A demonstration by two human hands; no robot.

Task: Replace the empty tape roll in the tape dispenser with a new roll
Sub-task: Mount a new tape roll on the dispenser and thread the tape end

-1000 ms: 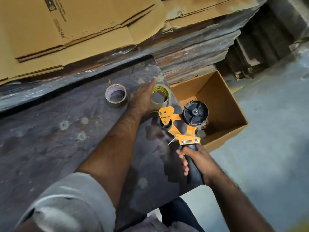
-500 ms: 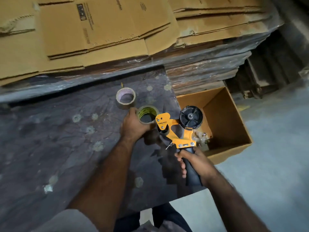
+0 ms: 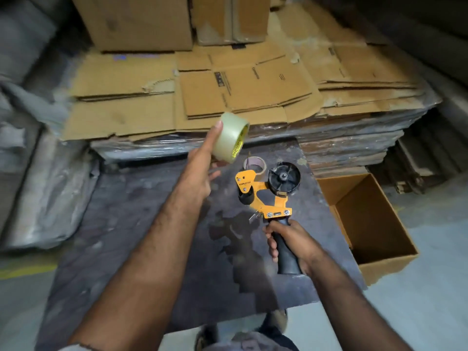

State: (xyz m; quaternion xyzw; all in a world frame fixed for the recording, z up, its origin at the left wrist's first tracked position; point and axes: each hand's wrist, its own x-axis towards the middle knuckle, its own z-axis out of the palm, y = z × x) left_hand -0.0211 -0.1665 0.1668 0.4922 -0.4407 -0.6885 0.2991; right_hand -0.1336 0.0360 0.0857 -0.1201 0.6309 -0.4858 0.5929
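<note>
Left hand grips the clear tape roll, raised at 11 o'clock of the orange-and-black tape dispenser — side plate lettering blurred, core print illegible. Right hand clenches the black handle.

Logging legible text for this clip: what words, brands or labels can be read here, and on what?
"XMUNIX", roughly as it reads, on the orange tape dispenser plate.
Yellow core label inside the new tape roll: print too blurred to read.
Black print on the flattened cardboard boxes: too small to read.
</note>
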